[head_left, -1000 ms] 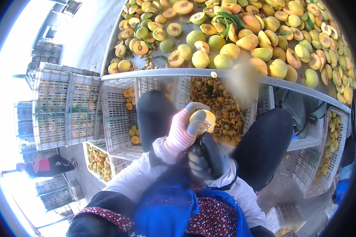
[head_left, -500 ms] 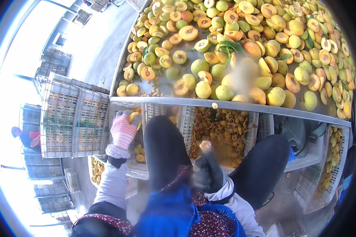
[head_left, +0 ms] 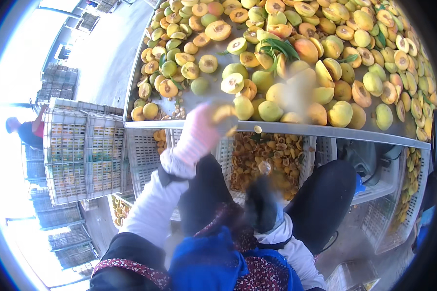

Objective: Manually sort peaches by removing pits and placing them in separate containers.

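Observation:
My left hand (head_left: pixel 199 133), in a pink-and-white striped glove, is closed on a yellow peach half (head_left: pixel 223 114) just above the front edge of the metal table (head_left: pixel 325 132). Motion blurs both the fingers and the fruit. Lower down, between my knees, my right hand (head_left: pixel 260 203) in a dark glove is closed round a tool (head_left: pixel 264 168) with a small, shiny, rounded tip; its handle is hidden in the fist. Behind the hands, many whole and halved peaches (head_left: pixel 272 110) cover the table. Under the right hand's tool stands a crate of brown-orange scraps (head_left: pixel 257 160).
A pale plastic crate (head_left: pixel 143 157) sits below the table's left part, with yellow pieces beside it. Tall stacked crates of fruit (head_left: pixel 85 150) stand further left, a person (head_left: pixel 29 131) behind them. At right are another crate of fruit halves (head_left: pixel 407 189) and a dark bag (head_left: pixel 359 162).
My left hand has moved right and upward from over the left crate to the table edge. My right hand and its tool have shifted slightly right. The view has turned a little.

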`<state>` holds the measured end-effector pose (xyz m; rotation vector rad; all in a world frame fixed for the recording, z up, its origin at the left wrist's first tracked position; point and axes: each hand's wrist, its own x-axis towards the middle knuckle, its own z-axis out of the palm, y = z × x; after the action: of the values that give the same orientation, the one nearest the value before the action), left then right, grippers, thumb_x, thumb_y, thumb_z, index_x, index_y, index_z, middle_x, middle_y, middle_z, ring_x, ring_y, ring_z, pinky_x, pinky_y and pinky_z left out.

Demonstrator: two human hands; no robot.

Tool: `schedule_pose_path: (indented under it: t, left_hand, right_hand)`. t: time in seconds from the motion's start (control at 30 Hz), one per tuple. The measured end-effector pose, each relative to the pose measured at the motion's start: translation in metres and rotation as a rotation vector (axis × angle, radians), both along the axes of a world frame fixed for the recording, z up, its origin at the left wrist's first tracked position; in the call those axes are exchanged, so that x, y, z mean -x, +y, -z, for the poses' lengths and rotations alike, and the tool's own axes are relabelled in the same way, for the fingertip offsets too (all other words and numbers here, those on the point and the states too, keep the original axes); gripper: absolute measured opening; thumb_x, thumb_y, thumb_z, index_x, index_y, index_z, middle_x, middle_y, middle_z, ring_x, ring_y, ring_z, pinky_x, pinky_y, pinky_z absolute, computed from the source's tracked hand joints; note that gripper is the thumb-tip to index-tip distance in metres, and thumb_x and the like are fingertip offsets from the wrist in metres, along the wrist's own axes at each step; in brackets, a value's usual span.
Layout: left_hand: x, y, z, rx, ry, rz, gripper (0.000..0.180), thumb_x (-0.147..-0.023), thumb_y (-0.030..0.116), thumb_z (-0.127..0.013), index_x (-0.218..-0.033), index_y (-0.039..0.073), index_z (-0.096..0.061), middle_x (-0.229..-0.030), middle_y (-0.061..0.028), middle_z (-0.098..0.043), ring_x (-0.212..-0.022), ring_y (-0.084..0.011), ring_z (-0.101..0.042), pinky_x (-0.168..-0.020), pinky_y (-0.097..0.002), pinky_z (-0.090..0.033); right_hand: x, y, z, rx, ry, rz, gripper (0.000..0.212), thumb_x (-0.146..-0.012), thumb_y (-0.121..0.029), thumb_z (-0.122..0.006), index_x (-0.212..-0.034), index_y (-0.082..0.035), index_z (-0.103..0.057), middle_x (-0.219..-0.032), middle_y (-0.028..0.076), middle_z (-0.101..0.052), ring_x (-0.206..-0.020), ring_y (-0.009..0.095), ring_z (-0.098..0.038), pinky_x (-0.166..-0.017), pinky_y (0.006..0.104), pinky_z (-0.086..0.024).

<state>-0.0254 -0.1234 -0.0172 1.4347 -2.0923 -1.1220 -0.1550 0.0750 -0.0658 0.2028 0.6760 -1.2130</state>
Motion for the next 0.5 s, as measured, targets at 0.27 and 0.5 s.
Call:
schedule_pose_path:
  t: [0.27, 0.5]
  left_hand:
    - [0.01, 0.107, 0.001, -0.589, 0.64, -0.316, 0.032, -0.092, 0.03, -0.06, -0.108, 0.002, -0.059, -0.085, -0.0003, -0.058, -0.078, -0.0066, -0.052, -0.072, -0.021, -0.043]
    - [0.018, 0.14, 0.01, -0.44, 0.758, -0.51, 0.026, -0.095, 0.026, -0.054, -0.107, 0.004, -0.059, -0.086, -0.0013, -0.06, -0.077, -0.0058, -0.052, -0.072, -0.0205, -0.042]
  right_hand:
    - [-0.02, 0.018, 0.002, 0.542, 1.215, -0.165, 0.033, -0.099, -0.016, -0.039, -0.127, 0.001, -0.042, -0.12, 0.015, -0.049, -0.107, 0.022, -0.05, -0.095, 0.0302, -0.04]
    - [-0.025, 0.028, 0.003, 0.624, 1.826, -0.181, 0.031, -0.094, -0.014, -0.051, -0.121, 0.002, -0.048, -0.109, 0.018, -0.059, -0.092, 0.025, -0.06, -0.079, 0.0333, -0.049]
